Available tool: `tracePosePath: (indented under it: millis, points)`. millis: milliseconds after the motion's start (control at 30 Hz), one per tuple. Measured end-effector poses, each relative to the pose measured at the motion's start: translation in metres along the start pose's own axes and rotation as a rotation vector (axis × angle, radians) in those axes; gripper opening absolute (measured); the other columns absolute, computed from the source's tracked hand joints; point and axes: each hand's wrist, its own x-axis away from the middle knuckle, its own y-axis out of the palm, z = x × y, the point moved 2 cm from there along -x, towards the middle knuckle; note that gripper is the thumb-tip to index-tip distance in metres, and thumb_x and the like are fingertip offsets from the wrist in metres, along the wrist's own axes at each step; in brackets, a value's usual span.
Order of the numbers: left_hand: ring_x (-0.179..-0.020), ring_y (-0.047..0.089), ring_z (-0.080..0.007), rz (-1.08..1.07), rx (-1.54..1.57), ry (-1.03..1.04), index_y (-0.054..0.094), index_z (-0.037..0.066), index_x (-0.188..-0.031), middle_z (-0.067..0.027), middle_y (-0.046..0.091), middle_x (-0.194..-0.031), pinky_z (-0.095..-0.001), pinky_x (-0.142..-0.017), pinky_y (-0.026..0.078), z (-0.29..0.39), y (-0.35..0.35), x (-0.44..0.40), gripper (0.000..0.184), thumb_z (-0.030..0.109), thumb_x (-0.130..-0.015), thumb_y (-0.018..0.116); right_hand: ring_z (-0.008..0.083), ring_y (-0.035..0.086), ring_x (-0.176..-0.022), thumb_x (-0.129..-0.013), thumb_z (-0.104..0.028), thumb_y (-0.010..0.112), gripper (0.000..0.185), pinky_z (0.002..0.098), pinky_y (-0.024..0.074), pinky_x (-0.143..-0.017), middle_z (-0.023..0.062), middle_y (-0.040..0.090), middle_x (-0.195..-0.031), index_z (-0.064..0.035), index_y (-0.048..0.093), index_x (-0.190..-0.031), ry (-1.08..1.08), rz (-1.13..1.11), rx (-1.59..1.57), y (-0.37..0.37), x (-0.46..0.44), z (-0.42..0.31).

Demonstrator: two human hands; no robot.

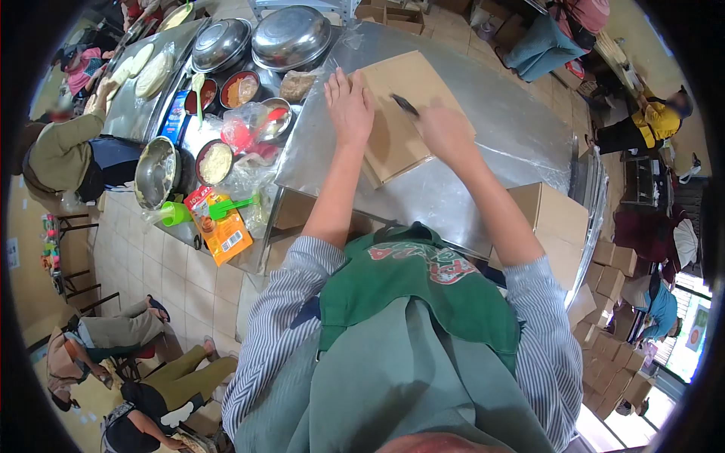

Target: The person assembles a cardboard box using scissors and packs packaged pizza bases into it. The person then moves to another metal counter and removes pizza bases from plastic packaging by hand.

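A flat piece of brown cardboard (400, 75) lies on the metal table in front of me, with a straight line running down it. My left hand (350, 106) rests flat on the cardboard's left edge, fingers stretched out. Over the cardboard's right half, my right hand (445, 132) is closed around a slim black tool (405, 104) that points to the upper left. Motion blurs this hand, and I cannot make out whether the tool is a cutter or a pen.
Left of me stand metal bowls (291, 38), a bowl of shredded white food (215, 162), an orange pouch (219, 226) and a green spatula (230, 204). An open cardboard box (555, 219) is by my right arm. Several people work around the room.
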Motion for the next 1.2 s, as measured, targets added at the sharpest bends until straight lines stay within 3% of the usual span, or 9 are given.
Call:
tracePosePath:
  millis: [167, 267, 467, 567, 733, 867, 967, 1067, 1200]
  points:
    - [-0.126, 0.035, -0.0421, -0.003, 0.0, 0.011, 0.052, 0.003, -0.123, -0.0283, 0.04, -0.133, -0.0474, -0.109, 0.021, 0.001, -0.001, 0.001, 0.04, 0.013, -0.085, 0.052, 0.0336, 0.061, -0.087, -0.089, -0.022, 0.046, 0.026, 0.0414, 0.0478, -0.074, 0.0186, 0.062, -0.092, -0.0044, 0.06, -0.102, 0.082, -0.106, -0.381, 0.006, 0.06, 0.046]
    - [-0.124, 0.037, -0.0417, -0.02, 0.006, 0.079, 0.054, 0.004, -0.12, -0.0271, 0.042, -0.131, -0.0481, -0.108, 0.023, 0.005, -0.004, 0.003, 0.04, 0.008, -0.08, 0.055, 0.0318, 0.061, -0.09, -0.085, -0.036, 0.053, 0.037, 0.0399, 0.047, -0.077, 0.0147, 0.064, -0.096, -0.0052, 0.057, -0.106, 0.308, -0.123, -0.848, 0.005, 0.041, 0.061]
    - [-0.121, 0.042, -0.0368, -0.265, 0.23, 0.312, 0.059, 0.006, -0.111, -0.0232, 0.047, -0.126, -0.0473, -0.105, 0.03, 0.014, -0.017, 0.002, 0.037, 0.003, -0.074, 0.058, 0.0302, 0.061, -0.095, -0.061, -0.058, 0.069, 0.077, 0.0375, 0.0483, -0.079, 0.0136, 0.064, -0.095, -0.0081, 0.051, -0.116, 0.221, 0.028, -0.343, 0.019, -0.031, 0.052]
    - [-0.121, 0.044, -0.0364, -0.402, 0.207, 0.435, 0.055, 0.004, -0.113, -0.0236, 0.048, -0.126, -0.0466, -0.104, 0.032, 0.017, -0.018, 0.011, 0.038, 0.006, -0.075, 0.057, 0.0345, 0.059, -0.099, -0.057, -0.058, 0.074, 0.088, 0.038, 0.0484, -0.081, 0.0201, 0.059, -0.106, -0.0049, 0.048, -0.122, 0.206, -0.089, -0.228, 0.011, -0.041, 0.045]
    - [-0.124, 0.041, -0.0411, -0.522, 0.084, 0.537, 0.046, -0.005, -0.121, -0.0305, 0.045, -0.128, -0.0475, -0.105, 0.031, 0.02, -0.017, 0.014, 0.046, 0.012, -0.079, 0.054, 0.0366, 0.06, -0.094, -0.054, -0.053, 0.076, 0.086, 0.04, 0.0502, -0.077, 0.0209, 0.056, -0.098, -0.0033, 0.049, -0.12, 0.253, -0.007, -0.111, 0.01, -0.035, 0.034]
    - [-0.121, 0.041, -0.0434, -0.521, -0.09, 0.602, 0.047, -0.004, -0.119, -0.0288, 0.044, -0.127, -0.0463, -0.104, 0.033, 0.021, -0.007, 0.016, 0.044, 0.01, -0.078, 0.055, 0.0374, 0.061, -0.09, -0.053, -0.049, 0.076, 0.081, 0.0414, 0.0515, -0.074, 0.0249, 0.056, -0.098, -0.0007, 0.05, -0.114, 0.218, -0.023, -0.042, 0.013, -0.04, 0.03]
    - [-0.123, 0.039, -0.0439, -0.579, -0.188, 0.623, 0.046, -0.005, -0.121, -0.0307, 0.042, -0.13, -0.0465, -0.105, 0.032, 0.025, -0.004, 0.016, 0.045, 0.01, -0.079, 0.053, 0.0388, 0.062, -0.087, -0.059, -0.043, 0.073, 0.074, 0.0429, 0.0521, -0.073, 0.0326, 0.054, -0.1, 0.0009, 0.049, -0.113, 0.227, 0.013, 0.001, 0.022, -0.045, 0.02]
    - [-0.124, 0.038, -0.0435, -0.591, -0.193, 0.624, 0.046, -0.005, -0.122, -0.0315, 0.041, -0.131, -0.0467, -0.105, 0.031, 0.022, -0.006, 0.015, 0.045, 0.01, -0.08, 0.053, 0.0429, 0.063, -0.087, -0.067, -0.03, 0.07, 0.063, 0.0418, 0.0539, -0.067, 0.0499, 0.039, -0.115, 0.0058, 0.045, -0.113, 0.227, 0.104, -0.003, 0.041, -0.045, 0.004]
    - [-0.124, 0.039, -0.0432, -0.579, -0.146, 0.612, 0.047, -0.004, -0.122, -0.0311, 0.042, -0.13, -0.046, -0.105, 0.032, 0.021, -0.01, 0.016, 0.044, 0.011, -0.08, 0.053, 0.0374, 0.063, -0.068, -0.069, -0.02, 0.065, 0.053, 0.0452, 0.0502, -0.068, 0.0282, 0.06, -0.082, 0.0024, 0.042, -0.112, 0.153, 0.197, 0.066, 0.039, -0.04, 0.004]
